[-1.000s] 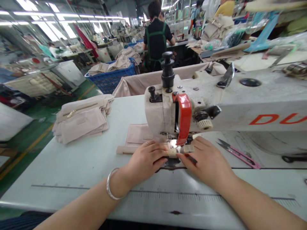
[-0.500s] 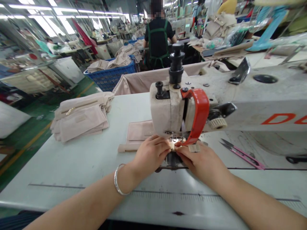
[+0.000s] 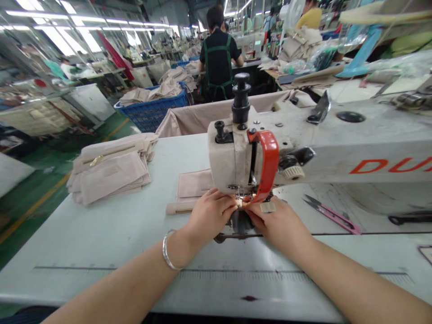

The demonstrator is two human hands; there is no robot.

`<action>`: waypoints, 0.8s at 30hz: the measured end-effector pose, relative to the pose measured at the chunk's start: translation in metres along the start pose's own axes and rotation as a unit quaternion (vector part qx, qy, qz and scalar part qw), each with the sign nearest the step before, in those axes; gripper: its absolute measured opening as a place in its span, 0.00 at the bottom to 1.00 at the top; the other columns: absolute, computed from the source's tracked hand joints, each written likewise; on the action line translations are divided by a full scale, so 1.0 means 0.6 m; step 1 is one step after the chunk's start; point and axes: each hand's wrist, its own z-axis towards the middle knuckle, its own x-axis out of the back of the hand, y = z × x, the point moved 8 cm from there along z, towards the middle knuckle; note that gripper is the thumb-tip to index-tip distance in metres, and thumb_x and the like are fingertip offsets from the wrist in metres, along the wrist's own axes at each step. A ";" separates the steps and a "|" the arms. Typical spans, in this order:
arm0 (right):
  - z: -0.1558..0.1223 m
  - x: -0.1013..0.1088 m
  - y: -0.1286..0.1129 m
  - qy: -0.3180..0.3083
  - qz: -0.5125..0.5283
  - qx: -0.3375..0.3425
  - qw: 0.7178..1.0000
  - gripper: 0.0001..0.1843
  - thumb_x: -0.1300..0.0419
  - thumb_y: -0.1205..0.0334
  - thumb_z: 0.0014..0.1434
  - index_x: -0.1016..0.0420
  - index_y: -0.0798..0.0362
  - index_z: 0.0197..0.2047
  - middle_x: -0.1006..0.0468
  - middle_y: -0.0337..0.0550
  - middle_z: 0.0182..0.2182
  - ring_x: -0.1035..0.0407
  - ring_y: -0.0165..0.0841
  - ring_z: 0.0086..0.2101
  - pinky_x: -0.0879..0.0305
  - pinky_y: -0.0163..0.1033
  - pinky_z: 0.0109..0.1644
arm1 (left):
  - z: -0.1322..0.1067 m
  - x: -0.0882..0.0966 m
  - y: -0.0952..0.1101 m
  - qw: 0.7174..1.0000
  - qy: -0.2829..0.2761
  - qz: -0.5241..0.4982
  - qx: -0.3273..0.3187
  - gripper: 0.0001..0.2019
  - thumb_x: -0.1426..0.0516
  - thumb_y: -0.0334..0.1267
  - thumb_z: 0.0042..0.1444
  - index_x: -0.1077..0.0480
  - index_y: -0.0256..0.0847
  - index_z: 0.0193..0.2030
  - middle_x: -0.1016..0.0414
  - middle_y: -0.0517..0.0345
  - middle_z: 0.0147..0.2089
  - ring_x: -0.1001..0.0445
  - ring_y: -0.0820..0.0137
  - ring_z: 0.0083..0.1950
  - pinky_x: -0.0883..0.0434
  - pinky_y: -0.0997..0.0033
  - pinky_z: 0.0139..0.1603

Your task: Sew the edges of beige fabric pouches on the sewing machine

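Observation:
My left hand (image 3: 209, 215) and my right hand (image 3: 275, 223) meet under the head of a beige sewing machine (image 3: 303, 148), just below its orange guard (image 3: 267, 164). Both pinch a narrow beige fabric strip (image 3: 178, 207) at the needle; the strip runs out to the left on the table. A small beige tab (image 3: 267, 207) lies by my right knuckles. A flat beige panel (image 3: 193, 184) lies behind my left hand. A silver bangle sits on my left wrist.
A stack of beige fabric pieces (image 3: 110, 168) lies at the table's left. Pink-handled snips (image 3: 332, 216) rest to the right of the needle. Beyond the table stand a blue crate of fabric (image 3: 151, 108) and a person in black (image 3: 219, 54) at another station.
Both hands have slid forward toward the needle and closed their fingertips on the strip. The view shifted slightly.

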 end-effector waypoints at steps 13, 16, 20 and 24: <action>0.000 -0.002 0.002 0.000 0.002 -0.015 1.000 0.08 0.44 0.71 0.61 0.24 0.53 0.37 0.22 0.47 0.37 0.32 0.40 0.39 0.34 0.42 0.44 | 0.004 -0.001 -0.006 1.000 -0.014 -0.005 0.014 0.03 0.40 0.32 0.58 0.24 0.43 0.37 0.21 0.58 0.38 0.25 0.65 0.43 0.28 0.62 0.48; -0.001 -0.002 0.001 0.000 0.002 -0.017 1.000 0.09 0.45 0.70 0.62 0.24 0.53 0.37 0.22 0.47 0.37 0.31 0.39 0.40 0.34 0.43 0.45 | 0.004 -0.002 -0.005 1.000 -0.020 -0.010 0.012 0.04 0.40 0.32 0.59 0.24 0.43 0.37 0.21 0.58 0.39 0.25 0.64 0.44 0.28 0.61 0.49; -0.007 -0.003 0.000 0.004 0.008 -0.014 1.000 0.09 0.45 0.69 0.63 0.23 0.52 0.39 0.22 0.47 0.39 0.31 0.39 0.40 0.33 0.43 0.45 | -0.001 -0.005 0.000 0.999 -0.033 -0.019 0.004 0.03 0.40 0.33 0.59 0.24 0.43 0.38 0.21 0.58 0.42 0.25 0.66 0.45 0.29 0.63 0.50; -0.009 -0.002 -0.001 0.005 0.017 -0.007 1.000 0.09 0.45 0.70 0.63 0.23 0.52 0.41 0.22 0.46 0.40 0.31 0.38 0.39 0.32 0.42 0.45 | -0.002 -0.009 0.000 0.999 -0.048 -0.017 0.002 0.05 0.41 0.33 0.60 0.24 0.43 0.40 0.21 0.59 0.44 0.25 0.67 0.46 0.30 0.64 0.52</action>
